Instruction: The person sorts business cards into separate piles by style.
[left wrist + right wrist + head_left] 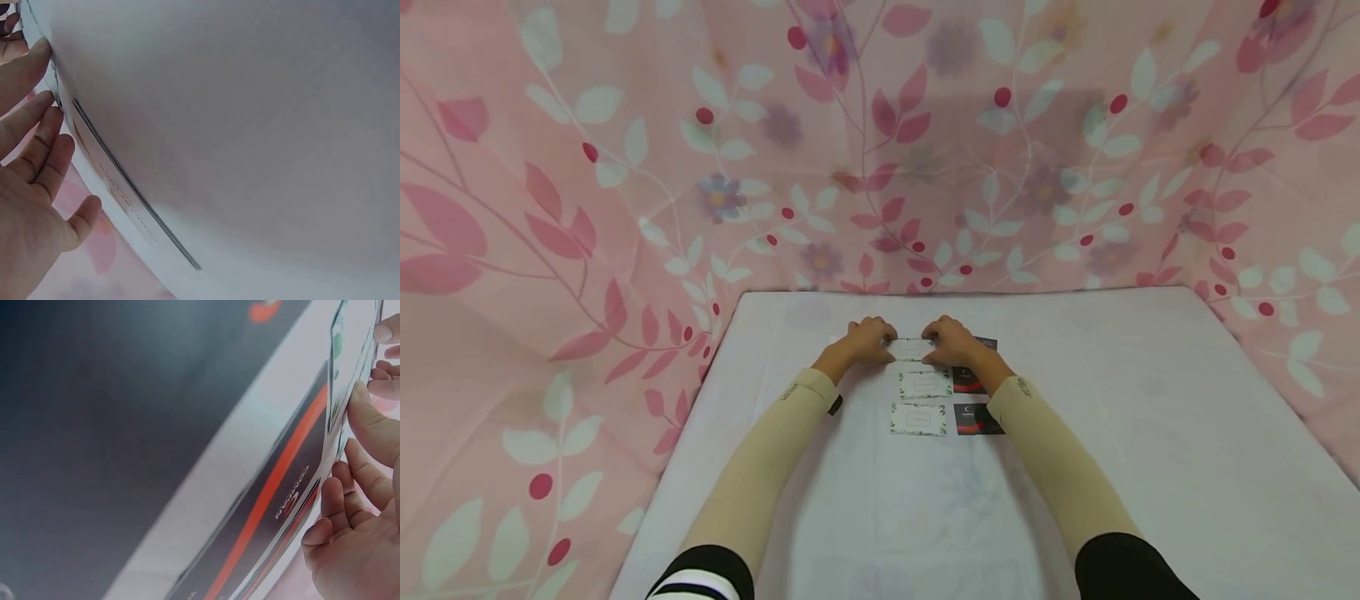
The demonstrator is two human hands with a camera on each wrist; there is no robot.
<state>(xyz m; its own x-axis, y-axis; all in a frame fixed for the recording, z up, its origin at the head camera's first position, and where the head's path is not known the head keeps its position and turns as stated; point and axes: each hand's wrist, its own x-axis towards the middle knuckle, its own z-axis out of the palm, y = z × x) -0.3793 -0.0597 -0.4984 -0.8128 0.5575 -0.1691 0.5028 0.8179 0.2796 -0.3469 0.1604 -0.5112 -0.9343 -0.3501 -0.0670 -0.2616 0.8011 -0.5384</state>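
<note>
In the head view, my left hand (pixel 871 340) pinches the left end of a white card with a green leaf border (pixel 912 349). At the opposite end, my right hand (pixel 953 342) pinches the same card between thumb and fingers. Two more leaf-bordered cards, a middle one (pixel 925 385) and a front one (pixel 917 420), lie below it in a column. Black cards with a red stripe form a second column to the right; the front black card (pixel 977 419) is partly covered by my right sleeve. The right wrist view shows a black card (pixel 275 487) close beside the right hand.
The cards lie on a table with a white cloth (pixel 880 517). A pink floral curtain (pixel 865 150) hangs behind and along both sides of the table. In the left wrist view, a thin dark strip (pixel 134 181) runs across a pale surface near the left fingers.
</note>
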